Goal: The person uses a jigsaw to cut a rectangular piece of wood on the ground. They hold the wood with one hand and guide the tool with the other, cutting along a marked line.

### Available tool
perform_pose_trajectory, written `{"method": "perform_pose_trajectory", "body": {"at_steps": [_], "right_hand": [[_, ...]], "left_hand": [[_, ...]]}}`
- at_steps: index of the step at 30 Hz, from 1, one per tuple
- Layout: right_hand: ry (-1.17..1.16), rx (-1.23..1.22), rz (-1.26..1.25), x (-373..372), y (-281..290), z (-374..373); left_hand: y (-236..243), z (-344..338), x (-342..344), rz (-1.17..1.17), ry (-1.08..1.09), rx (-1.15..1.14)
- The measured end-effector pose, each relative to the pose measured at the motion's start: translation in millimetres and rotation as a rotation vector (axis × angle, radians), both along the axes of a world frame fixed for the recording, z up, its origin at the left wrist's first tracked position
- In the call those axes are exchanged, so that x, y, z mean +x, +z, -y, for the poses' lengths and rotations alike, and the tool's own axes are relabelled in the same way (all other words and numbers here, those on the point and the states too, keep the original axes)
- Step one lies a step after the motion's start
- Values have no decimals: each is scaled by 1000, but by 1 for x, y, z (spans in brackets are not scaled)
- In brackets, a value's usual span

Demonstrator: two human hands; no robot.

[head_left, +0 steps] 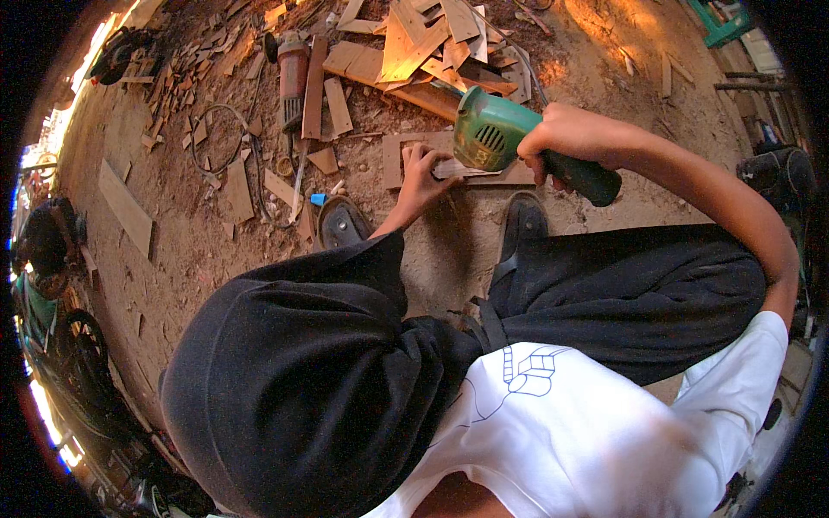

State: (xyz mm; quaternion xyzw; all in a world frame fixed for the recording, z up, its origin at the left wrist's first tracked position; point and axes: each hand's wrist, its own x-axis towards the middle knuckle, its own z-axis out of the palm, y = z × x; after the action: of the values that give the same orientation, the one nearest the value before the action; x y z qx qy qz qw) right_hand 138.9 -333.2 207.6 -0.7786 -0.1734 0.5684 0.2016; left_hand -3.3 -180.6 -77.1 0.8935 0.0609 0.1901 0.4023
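Hands [560, 143] hold wood [473, 169] and green tool [490, 129], its long axis seemingly leftward

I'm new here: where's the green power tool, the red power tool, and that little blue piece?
Green power tool [492, 131]: head view, on its vented housing.
Red power tool [294, 78]: head view, on its body.
Blue piece [319, 199]: head view, on its middle.

Med.-dim overall; warm orange light patches on brown dirt floor [639, 95], upper R. Blown-out white glare along far L rim, w/ colour fringing. Soft shadow nr. bare left hand [421, 183]; hand & green rounded power tool [490, 125] fairly sharp. White printed T-shirt [553, 440] v. bright, black cloth trousers [285, 371] lose detail. Fisheye bends edges; corners black, slight grain.
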Motion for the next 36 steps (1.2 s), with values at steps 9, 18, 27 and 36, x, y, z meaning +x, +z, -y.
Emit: {"method": "perform_pose_trajectory", "body": {"at_steps": [9, 18, 27, 36], "right_hand": [[29, 15, 64, -1, -2, 3], [-67, -39, -10, -2, -12, 16], [6, -10, 55, -9, -11, 15], [20, -52, 113, -13, -10, 12]], "left_hand": [[5, 1, -2, 17, 13, 3], [1, 1, 0, 33, 19, 31], [1, 0, 1, 95, -6, -1], [1, -1, -2, 9, 4, -14]]}}
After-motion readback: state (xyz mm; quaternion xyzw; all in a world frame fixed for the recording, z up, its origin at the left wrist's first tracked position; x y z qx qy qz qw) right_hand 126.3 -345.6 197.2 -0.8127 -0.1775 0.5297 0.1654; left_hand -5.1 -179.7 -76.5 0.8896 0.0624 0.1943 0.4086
